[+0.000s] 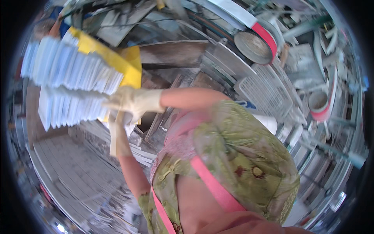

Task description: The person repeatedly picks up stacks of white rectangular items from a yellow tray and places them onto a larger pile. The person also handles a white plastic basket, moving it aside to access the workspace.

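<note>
A cream glove covers my right hand, which comes across from the right and rests at the near end of two rows of thin white pieces. My left hand, gloved too, reaches up from below and meets it, partly hidden under it. Motion smears the fingers of both, so their grip is unclear. The upper row of white pieces and the lower row of white pieces stand packed side by side with uneven edges. Behind the upper row lies a bright yellow sheet, close to my right hand.
A wooden-sided bin lies beyond my right forearm. Farther right are a white perforated basket, a dusty round pan and a smaller round container. Grey slatted boards extend at lower left. Another person's arm shows at upper left.
</note>
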A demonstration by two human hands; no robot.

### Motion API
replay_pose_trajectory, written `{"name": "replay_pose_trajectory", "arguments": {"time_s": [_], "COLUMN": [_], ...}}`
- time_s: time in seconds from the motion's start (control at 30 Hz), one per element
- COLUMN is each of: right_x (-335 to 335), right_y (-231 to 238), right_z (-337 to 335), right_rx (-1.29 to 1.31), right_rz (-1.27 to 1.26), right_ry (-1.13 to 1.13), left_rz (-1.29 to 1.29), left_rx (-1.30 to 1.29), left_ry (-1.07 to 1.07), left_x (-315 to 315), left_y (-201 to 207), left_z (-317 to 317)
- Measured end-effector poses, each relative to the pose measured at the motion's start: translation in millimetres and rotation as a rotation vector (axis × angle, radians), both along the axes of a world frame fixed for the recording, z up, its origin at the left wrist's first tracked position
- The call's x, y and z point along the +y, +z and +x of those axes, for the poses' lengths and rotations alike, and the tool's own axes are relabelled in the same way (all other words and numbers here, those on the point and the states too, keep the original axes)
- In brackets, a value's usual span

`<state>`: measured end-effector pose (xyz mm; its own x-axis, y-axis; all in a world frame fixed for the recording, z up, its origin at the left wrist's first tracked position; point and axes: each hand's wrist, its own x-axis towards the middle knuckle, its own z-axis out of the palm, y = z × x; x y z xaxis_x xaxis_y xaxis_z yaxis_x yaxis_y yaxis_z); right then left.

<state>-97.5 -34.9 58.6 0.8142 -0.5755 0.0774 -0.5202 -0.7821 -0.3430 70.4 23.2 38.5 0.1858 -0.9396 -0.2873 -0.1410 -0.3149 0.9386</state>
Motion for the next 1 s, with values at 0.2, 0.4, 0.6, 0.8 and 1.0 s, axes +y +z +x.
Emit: {"name": "replay_pose_trajectory", "arguments": {"time_s": [0.2, 0.4, 0.6, 0.8, 1.0], "right_x": [-25.0, -14.2, -48.1, -72.5, -93.9], "right_y": [-18.4, -27.3, -69.6, -94.8, -67.1], "right_z": [-121.7, -453.0, -561.7, -585.9, -580.0], "right_rx": [-0.623, -0.075, 0.437, 0.359, 0.43], "right_rz": [-0.097, -0.289, -0.304, -0.222, -0.464], "right_ry": [-0.008, -1.12, -0.999, -0.884, -0.723], "left_rz": [0.18, 0.199, 0.166, 0.29, 0.335], "left_rx": [-0.293, -0.432, -0.482, -0.561, -0.582], "left_ry": [0.126, 0.275, 0.236, 0.275, 0.265], "left_x": [11.5, 2.8, -3.9, -18.1, -27.6], "left_y": [-3.6, -7.9, 4.9, 7.4, 2.7], "left_z": [44.3, 30.6, 9.1, 7.3, 12.0]}}
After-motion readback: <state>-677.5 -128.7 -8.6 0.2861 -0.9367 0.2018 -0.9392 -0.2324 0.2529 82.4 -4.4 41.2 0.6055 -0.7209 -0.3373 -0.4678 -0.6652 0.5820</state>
